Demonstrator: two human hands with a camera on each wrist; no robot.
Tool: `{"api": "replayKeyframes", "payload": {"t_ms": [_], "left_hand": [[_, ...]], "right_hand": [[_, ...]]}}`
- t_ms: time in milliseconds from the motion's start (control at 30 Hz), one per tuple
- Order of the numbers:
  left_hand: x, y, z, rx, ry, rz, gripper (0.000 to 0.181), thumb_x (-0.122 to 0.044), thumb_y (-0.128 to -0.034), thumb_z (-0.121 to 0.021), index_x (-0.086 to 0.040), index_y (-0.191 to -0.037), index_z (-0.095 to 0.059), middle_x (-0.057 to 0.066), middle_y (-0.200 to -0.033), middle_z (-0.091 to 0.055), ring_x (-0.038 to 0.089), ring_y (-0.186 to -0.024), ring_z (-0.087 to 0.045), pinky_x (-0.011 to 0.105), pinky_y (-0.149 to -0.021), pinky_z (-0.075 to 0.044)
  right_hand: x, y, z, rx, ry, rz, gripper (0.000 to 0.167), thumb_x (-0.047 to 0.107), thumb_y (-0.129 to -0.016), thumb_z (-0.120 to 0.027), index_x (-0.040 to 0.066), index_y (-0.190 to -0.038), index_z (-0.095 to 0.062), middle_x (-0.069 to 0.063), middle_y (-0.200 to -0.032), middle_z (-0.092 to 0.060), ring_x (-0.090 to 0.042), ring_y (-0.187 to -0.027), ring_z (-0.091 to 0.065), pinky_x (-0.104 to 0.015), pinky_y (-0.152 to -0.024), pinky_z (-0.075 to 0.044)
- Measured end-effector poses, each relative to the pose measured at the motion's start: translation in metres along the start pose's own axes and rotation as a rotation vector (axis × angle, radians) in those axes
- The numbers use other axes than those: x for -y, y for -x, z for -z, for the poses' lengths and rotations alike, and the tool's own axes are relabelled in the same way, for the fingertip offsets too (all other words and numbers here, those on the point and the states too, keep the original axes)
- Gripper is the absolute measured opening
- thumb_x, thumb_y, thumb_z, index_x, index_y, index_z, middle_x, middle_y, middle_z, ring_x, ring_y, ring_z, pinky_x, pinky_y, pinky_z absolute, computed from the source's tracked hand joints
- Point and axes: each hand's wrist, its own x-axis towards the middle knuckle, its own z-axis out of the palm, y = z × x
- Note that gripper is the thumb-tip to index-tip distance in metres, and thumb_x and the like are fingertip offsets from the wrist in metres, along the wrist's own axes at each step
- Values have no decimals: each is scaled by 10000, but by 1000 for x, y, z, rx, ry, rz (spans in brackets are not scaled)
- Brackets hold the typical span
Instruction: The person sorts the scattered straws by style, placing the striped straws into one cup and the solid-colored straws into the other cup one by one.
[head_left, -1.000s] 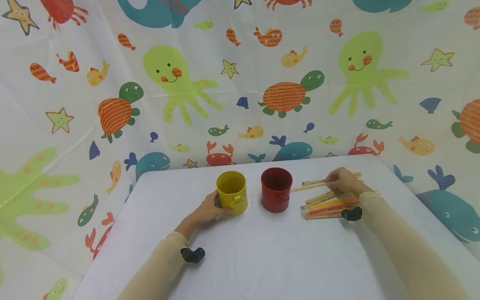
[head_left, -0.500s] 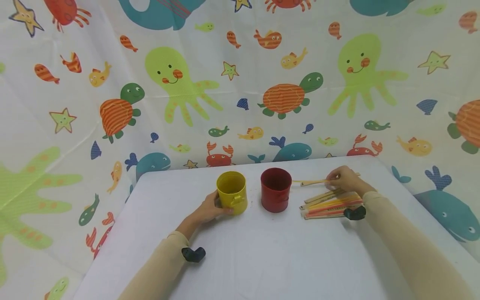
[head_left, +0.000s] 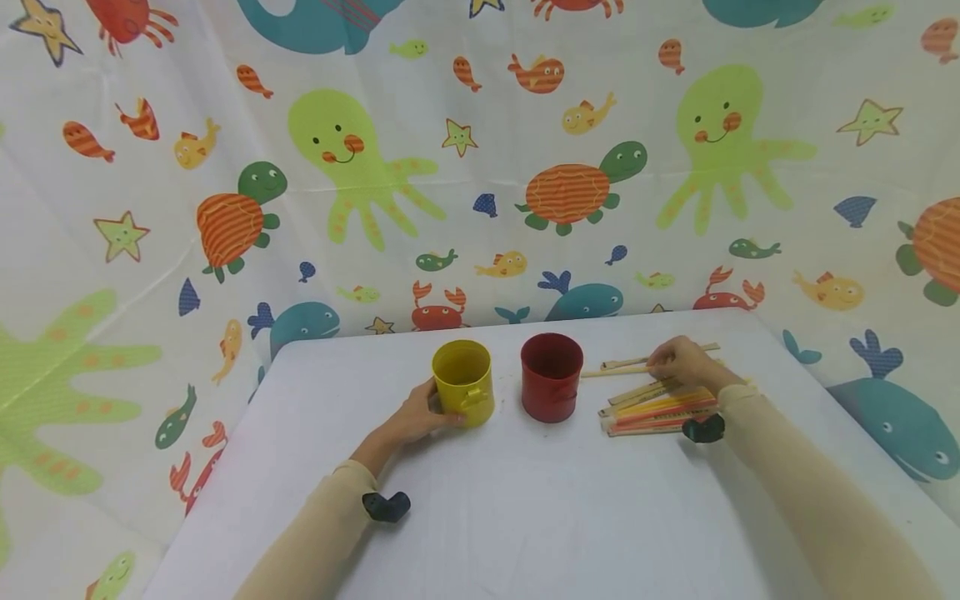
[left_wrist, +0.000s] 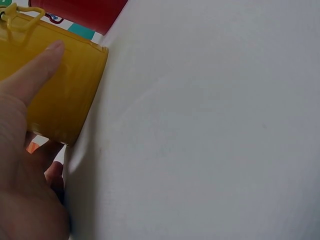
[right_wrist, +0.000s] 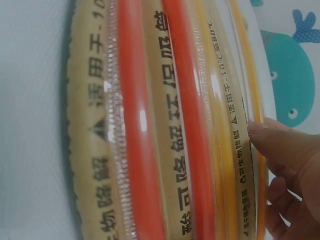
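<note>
My left hand [head_left: 409,417] grips the side of a yellow metal cup [head_left: 453,398] that stands upright. In the left wrist view its thumb lies along the wall of the yellow cup, and the fingers reach behind. My right hand [head_left: 681,362] pinches a yellow drinking straw [head_left: 611,372] whose left end comes up close to the red cup [head_left: 551,392]. Below that hand lie several drinking straws [head_left: 660,414], some red or yellow, others in tan printed wrappers. The right wrist view shows the thumb and fingers at the yellow straw, beside a wrapped straw [right_wrist: 235,100].
A white table [head_left: 525,517] bears everything. Another wrapped straw [head_left: 622,362] lies behind the pinched one. The cups stand side by side with a small gap. At the back hangs a white curtain [head_left: 480,183] printed with sea animals.
The yellow straw in my right hand has shifted left and turned more level, its end now closer to the red cup. My left hand and the yellow cup have stayed in place.
</note>
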Motion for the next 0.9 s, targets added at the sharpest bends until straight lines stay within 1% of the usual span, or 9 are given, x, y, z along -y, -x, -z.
{"api": "replayKeyframes", "payload": {"t_ms": [233, 333, 467, 533, 600, 700, 767, 833, 900], "left_hand": [[-1, -2, 1, 2, -11, 3, 921, -384, -827, -830, -191, -1576, -328, 60, -1646, -358, 339, -1565, -232, 656, -1252, -151], [-2, -2, 1, 2, -9, 13, 929, -389, -825, -832, -187, -1577, -325, 63, -1645, -360, 340, -1562, -238, 657, -1250, -155], [-1, 1, 1, -10, -2, 22, 941, -399, -811, -842, -191, -1575, -333, 62, -1639, -371, 341, -1558, -249, 661, -1247, -157], [0, 1, 0, -18, 7, 29, 948, -404, -802, -849, -197, -1574, -337, 57, -1638, -373, 335, -1558, -251, 658, -1250, -154], [0, 1, 0, -21, 6, 35, 955, -404, -798, -853, -199, -1575, -337, 60, -1639, -371, 338, -1558, -250, 659, -1248, -158], [2, 1, 0, -27, 4, 38, 953, -397, -799, -854, -193, -1574, -339, 69, -1638, -373, 348, -1555, -253, 664, -1243, -168], [2, 1, 0, -26, 4, 34, 948, -391, -800, -854, -198, -1573, -341, 68, -1636, -377, 348, -1554, -257, 665, -1241, -175], [1, 1, 0, -25, 4, 26, 940, -393, -805, -849, -196, -1572, -343, 70, -1633, -381, 352, -1552, -258, 672, -1237, -178], [0, 1, 0, -22, 7, 23, 931, -391, -808, -846, -198, -1569, -347, 66, -1634, -379, 349, -1556, -251, 673, -1238, -171]], "right_hand": [[-2, -1, 2, -32, 14, 25, 236, 147, -942, -707, -24, -1104, -724, -129, -983, -700, -216, -864, -558, -265, -724, -472], [1, -1, 8, -84, 14, 84, 240, 164, -937, -715, -21, -1089, -732, -115, -958, -685, -218, -863, -531, -273, -710, -437], [13, 3, 15, -172, -28, 179, 247, 161, -940, -715, -39, -1084, -731, -133, -967, -658, -204, -878, -493, -271, -717, -411], [23, 6, 19, -201, -71, 207, 273, 174, -950, -709, -49, -1106, -721, -123, -990, -666, -172, -882, -500, -241, -731, -435], [34, 9, 22, -217, -124, 215, 318, 215, -962, -700, -51, -1136, -708, -73, -981, -672, -122, -871, -512, -199, -732, -458], [55, 14, 28, -223, -232, 213, 398, 263, -976, -682, -62, -1206, -669, 64, -952, -681, -51, -886, -540, -171, -771, -480], [70, 18, 32, -212, -337, 209, 406, 280, -992, -658, -43, -1237, -651, 166, -941, -662, -14, -919, -553, -167, -835, -478], [86, 22, 35, -204, -427, 224, 341, 276, -1006, -636, 21, -1230, -663, 235, -965, -639, 3, -979, -560, -184, -914, -469], [103, 27, 38, -210, -506, 251, 211, 264, -1011, -628, 128, -1157, -696, 256, -964, -630, 1, -1011, -556, -201, -961, -442]]}}
